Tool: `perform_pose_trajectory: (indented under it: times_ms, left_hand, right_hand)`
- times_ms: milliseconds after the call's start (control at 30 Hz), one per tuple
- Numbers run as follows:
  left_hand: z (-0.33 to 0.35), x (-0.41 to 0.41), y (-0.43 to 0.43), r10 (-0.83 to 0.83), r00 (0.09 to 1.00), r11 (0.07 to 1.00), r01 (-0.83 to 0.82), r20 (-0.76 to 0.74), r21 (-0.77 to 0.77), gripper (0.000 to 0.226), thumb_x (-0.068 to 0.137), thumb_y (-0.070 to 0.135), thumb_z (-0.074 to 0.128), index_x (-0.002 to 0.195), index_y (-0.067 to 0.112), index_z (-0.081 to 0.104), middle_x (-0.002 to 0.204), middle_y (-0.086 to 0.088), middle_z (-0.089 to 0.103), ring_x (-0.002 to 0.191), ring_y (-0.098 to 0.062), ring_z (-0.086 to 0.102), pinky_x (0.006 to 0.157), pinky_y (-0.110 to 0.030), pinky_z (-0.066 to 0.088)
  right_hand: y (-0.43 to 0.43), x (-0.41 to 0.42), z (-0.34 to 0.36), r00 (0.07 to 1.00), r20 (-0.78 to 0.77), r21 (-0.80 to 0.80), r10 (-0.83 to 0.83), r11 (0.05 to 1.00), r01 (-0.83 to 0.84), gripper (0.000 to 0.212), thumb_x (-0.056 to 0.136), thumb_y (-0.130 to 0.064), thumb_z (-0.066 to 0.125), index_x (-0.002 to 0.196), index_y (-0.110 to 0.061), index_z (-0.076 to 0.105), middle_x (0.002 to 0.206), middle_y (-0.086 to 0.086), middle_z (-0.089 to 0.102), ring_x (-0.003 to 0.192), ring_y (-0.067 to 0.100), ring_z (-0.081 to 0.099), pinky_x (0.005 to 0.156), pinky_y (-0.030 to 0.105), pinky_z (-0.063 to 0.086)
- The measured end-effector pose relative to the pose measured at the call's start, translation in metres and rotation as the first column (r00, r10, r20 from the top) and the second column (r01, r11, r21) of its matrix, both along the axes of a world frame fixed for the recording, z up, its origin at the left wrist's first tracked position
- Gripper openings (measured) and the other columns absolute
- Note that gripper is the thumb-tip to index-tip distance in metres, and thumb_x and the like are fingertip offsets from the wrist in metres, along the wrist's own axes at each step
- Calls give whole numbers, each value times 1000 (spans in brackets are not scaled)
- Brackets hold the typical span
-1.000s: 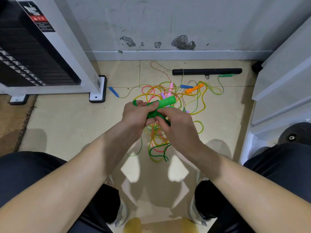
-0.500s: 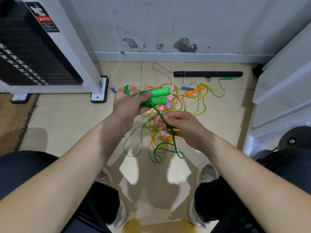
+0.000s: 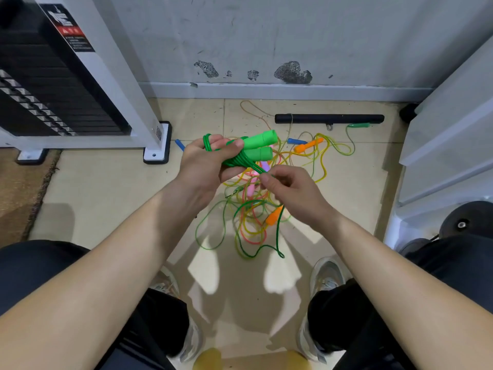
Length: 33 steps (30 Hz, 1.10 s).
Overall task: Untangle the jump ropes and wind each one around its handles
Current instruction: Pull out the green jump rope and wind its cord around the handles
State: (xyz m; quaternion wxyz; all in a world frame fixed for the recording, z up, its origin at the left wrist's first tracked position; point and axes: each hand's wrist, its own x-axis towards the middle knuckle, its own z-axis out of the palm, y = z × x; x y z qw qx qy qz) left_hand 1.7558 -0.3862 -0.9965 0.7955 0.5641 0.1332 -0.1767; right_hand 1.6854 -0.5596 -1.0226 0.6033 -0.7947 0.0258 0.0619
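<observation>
Head view: the left hand (image 3: 205, 166) is raised above the floor (image 3: 106, 193) and grips two green handles (image 3: 260, 145), which lie side by side with their ends pointing right. The thumb presses across the coils of green rope (image 3: 236, 161) wound around the handles, and a loop of the same rope passes over the fingers. The right hand (image 3: 290, 190), just beside and below the handles, pinches the free length of green rope between thumb and forefinger. From there the rope hangs to the floor. Both forearms reach forward from the lower edge.

Below the hands lies a tangled pile of ropes (image 3: 250, 225). Visible around it: two orange handles (image 3: 308, 146), two blue handles (image 3: 296, 141) and one small green handle (image 3: 360, 126) near a black bar (image 3: 329, 118).
</observation>
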Motion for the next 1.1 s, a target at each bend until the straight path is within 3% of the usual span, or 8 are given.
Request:
perform_pose_trajectory:
  times_ms: [167,300,433,633,767,867,933,1100]
  left_hand:
    - [6,0,7,-281,959,959,281,-28,25,27,84,1,73,106,9,59,88,6,62,77,-13,72,62,-33,63]
    - [9,-2,11,-466,884,867,447,41,221,41,79,-1,77,114,12,61,103,3,59,85,-10,70,67,-39,63]
    - [9,-8,10,-657,750,691,553,84,464,49,75,-2,83,115,16,59,106,2,59,89,-10,67,71,-48,63]
    - [0,-10,7,-757,640,481,409,133,776,60,69,12,90,117,19,54,107,4,63,102,-17,62,84,-37,57]
    - [-7,-16,-2,-644,718,453,82,262,888,58,73,18,87,117,22,50,105,8,58,97,-12,55,82,-26,44]
    - [-16,-22,-8,-526,762,471,-110,379,875,55,78,17,82,122,21,49,108,12,53,96,-8,50,85,-28,43]
    - [-21,-25,-13,-447,771,513,-193,453,836,54,79,15,80,123,19,49,109,12,51,97,-7,50,85,-27,42]
    - [-28,-18,-17,-77,888,731,-259,453,631,53,73,16,85,111,26,49,102,9,59,99,-9,60,93,-26,49]
  right_hand:
    - [-25,11,6,990,63,-275,129,956,-107,23,86,-44,68,93,-25,75,82,-6,71,75,18,61,71,38,49]
    - [-35,9,12,982,-28,-581,185,796,-167,30,74,-50,61,67,-22,53,65,-4,50,62,17,42,58,36,36]
    - [-35,10,15,953,-200,-502,225,812,-298,27,81,-18,68,61,-27,53,55,-13,51,55,6,44,58,26,35]
    - [-31,12,20,941,-279,-337,194,897,-285,22,95,-18,62,81,-7,75,63,-11,62,61,2,52,63,21,40]
    - [-14,6,21,981,-186,-378,50,918,-118,12,90,-17,66,86,-16,78,73,-3,71,57,-3,55,62,19,45]
    - [8,-1,16,949,-198,-75,-245,969,234,16,93,-12,61,91,-9,77,82,9,74,57,6,61,61,27,51]
    - [22,-6,17,886,-264,142,-381,893,426,15,96,-9,59,98,-8,74,84,11,75,60,12,66,61,29,54]
    - [39,-16,10,932,-212,281,-295,895,347,45,86,-22,62,130,-17,65,86,7,75,63,19,58,68,37,50]
